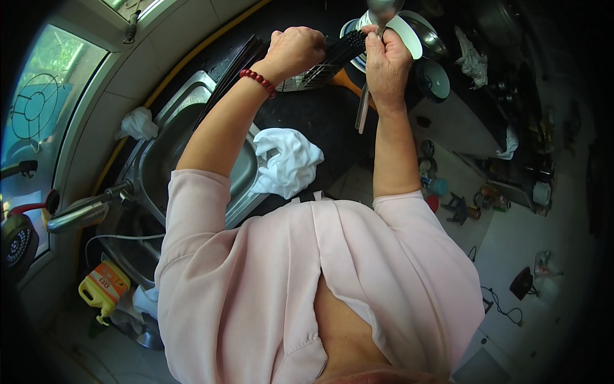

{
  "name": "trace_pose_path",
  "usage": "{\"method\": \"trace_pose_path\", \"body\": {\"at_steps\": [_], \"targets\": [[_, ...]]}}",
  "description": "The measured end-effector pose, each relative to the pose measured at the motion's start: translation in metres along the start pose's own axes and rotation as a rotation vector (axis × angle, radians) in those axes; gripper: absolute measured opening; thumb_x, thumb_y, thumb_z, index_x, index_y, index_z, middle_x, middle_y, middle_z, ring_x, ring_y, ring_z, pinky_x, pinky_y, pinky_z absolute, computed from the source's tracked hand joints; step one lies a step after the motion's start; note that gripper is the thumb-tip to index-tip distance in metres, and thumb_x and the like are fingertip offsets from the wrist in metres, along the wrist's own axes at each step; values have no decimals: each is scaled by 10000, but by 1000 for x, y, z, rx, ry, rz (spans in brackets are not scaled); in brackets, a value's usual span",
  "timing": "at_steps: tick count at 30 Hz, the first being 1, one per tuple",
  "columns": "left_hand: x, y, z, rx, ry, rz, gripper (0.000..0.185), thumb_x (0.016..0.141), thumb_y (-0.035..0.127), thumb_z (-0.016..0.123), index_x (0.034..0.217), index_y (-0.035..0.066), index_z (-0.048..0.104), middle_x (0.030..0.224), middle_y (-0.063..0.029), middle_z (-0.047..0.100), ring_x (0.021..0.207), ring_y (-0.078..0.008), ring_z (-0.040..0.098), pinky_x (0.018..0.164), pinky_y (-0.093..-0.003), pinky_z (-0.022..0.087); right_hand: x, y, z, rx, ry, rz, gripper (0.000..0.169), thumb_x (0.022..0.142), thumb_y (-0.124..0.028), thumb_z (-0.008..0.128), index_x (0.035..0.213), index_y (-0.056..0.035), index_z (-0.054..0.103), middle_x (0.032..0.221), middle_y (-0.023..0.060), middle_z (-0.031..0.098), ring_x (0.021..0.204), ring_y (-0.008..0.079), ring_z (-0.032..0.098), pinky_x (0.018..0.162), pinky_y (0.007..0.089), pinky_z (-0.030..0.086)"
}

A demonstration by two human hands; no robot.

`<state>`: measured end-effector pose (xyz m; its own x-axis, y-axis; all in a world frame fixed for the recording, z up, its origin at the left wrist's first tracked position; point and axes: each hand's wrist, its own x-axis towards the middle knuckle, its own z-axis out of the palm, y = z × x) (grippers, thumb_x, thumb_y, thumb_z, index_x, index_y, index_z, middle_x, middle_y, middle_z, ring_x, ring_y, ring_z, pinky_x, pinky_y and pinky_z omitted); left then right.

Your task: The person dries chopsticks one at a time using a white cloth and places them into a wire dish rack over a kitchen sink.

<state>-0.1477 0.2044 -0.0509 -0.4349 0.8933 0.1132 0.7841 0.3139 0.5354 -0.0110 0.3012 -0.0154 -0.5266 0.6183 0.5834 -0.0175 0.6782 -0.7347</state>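
My right hand [389,72] is closed around metal utensils; a rounded spoon or ladle bowl [385,8] rises above it and thin handles [363,109] hang below. Against its thumb side lies a bundle of black chopsticks [348,48], in or over a metal wire basket [309,79]. My left hand [298,48], below a red bead bracelet [258,80] at the wrist, is curled beside that basket. Its fingertips are hidden, so its grip is unclear. More dark chopsticks [230,77] slant across the sink's edge behind my left forearm.
Bowls [433,80] and a metal basin [424,31] stand by my right hand. A crumpled white cloth [288,161] lies at the edge of the steel sink [180,129]. The faucet [79,217] is at left, above a yellow detergent bottle [104,288]. Various items sit on the floor at right.
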Motion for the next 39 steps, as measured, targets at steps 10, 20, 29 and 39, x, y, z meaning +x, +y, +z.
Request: {"method": "trace_pose_path", "body": {"at_steps": [10, 20, 29, 39], "targets": [[-31, -14, -19, -868, 173, -130, 154, 843, 140, 645, 926, 12, 672, 758, -22, 645, 636, -57, 551, 589, -205, 451, 2, -8, -8, 60, 26, 49, 120, 872, -70, 561, 827, 12, 635, 617, 20, 578, 536, 84, 521, 504, 230, 428], [-90, -2, -27, -1762, -28, -206, 107, 879, 73, 537, 927, 7, 607, 792, -47, 615, 658, -97, 549, 623, -233, 456, 0, -35, -24, 354, -33, 44, 147, 904, -78, 543, 875, 25, 643, 626, 21, 554, 555, 54, 490, 502, 187, 391], [-179, 1, 41, -896, -37, -316, 262, 805, 279, 688, 905, 49, 611, 794, -58, 618, 723, -157, 597, 644, -287, 469, -16, -70, -22, 721, -247, 234, 129, 893, -85, 570, 944, -12, 664, 625, 20, 566, 541, 71, 515, 448, 170, 355], [-211, 13, 105, 99, -245, -130, 471, 659, 280, 743, 1056, 78, 589, 1170, -150, 513, 1124, -323, 461, 854, -554, 387, -49, -73, -30, 842, -269, 494, 194, 909, -153, 551, 919, 26, 627, 627, 56, 589, 489, 120, 559, 397, 212, 444]]}}
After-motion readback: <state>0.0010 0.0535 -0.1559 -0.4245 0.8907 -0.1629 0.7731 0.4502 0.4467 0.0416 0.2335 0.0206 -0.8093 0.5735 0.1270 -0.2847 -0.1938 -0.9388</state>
